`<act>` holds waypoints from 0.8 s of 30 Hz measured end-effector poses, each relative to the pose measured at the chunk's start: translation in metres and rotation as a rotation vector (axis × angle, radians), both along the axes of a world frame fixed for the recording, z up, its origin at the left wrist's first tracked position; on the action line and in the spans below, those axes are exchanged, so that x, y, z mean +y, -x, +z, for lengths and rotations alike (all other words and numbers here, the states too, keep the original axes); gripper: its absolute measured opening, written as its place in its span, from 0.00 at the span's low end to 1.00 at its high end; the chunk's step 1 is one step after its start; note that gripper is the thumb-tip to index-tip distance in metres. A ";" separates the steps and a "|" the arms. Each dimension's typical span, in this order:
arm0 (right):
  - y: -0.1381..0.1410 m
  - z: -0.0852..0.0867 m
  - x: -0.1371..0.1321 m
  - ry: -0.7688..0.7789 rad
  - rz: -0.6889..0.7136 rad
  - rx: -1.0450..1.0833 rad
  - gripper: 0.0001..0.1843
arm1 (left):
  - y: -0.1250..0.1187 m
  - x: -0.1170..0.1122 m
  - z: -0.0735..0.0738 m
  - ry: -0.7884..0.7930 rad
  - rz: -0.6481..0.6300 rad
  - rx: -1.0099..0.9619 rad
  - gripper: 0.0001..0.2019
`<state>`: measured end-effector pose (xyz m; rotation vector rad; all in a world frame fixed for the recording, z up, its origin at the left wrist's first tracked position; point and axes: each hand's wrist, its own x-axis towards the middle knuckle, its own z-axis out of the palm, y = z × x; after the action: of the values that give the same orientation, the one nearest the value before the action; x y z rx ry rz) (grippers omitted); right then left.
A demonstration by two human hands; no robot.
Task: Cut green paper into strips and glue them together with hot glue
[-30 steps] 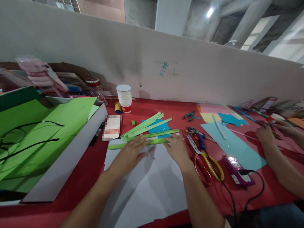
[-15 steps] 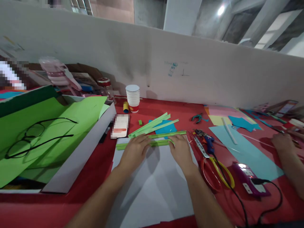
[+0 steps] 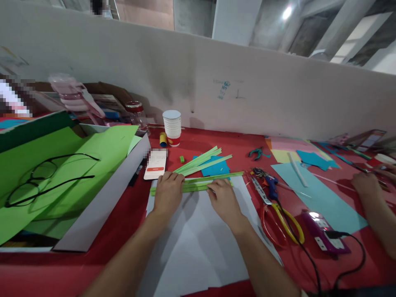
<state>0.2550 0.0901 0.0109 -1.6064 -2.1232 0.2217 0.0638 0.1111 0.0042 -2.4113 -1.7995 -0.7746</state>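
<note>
My left hand (image 3: 167,192) lies knuckles-up on the left end of a long green paper strip (image 3: 196,187), its fingers curled down onto it. My right hand (image 3: 223,200) presses the same strip near its middle, fingertips bent onto the paper. The strip lies along the far edge of a white sheet (image 3: 201,243) on the red table (image 3: 120,214). More green strips (image 3: 201,161) fan out just beyond, over a blue paper piece (image 3: 216,168).
Red and yellow scissors (image 3: 280,220), a blue glue gun (image 3: 272,185) and a purple power adapter (image 3: 323,237) with black cable lie to the right. A cup stack (image 3: 172,127) stands at the back. Green sheets in a box (image 3: 55,173) fill the left. Another person's hand (image 3: 366,183) works at far right.
Both my hands have slid left along the green strip; the right hand moved from its right end toward the middle, and the left hand's fingers have curled down.
</note>
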 end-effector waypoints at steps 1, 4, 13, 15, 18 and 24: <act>0.001 0.000 0.000 -0.010 0.004 0.035 0.11 | 0.000 0.000 0.000 0.003 -0.004 -0.025 0.10; 0.006 0.000 -0.003 -0.007 0.005 0.225 0.12 | -0.002 -0.002 0.003 0.021 0.021 -0.217 0.09; 0.019 0.005 -0.001 0.373 -0.137 1.293 0.17 | -0.004 -0.008 0.010 0.288 -0.208 -0.676 0.05; 0.018 0.006 0.001 0.350 -0.184 1.361 0.16 | -0.003 -0.009 0.010 0.304 -0.220 -0.600 0.06; 0.023 0.001 0.000 0.397 -0.180 1.326 0.16 | -0.005 -0.010 0.011 0.263 -0.243 -0.461 0.10; 0.035 -0.003 -0.006 0.482 -0.105 1.218 0.14 | -0.003 -0.015 0.016 0.333 -0.276 -0.373 0.12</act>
<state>0.2201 0.0841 0.0084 -1.2287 -1.0507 1.3495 0.0673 0.0959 0.0200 -2.9422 -1.8631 -1.0914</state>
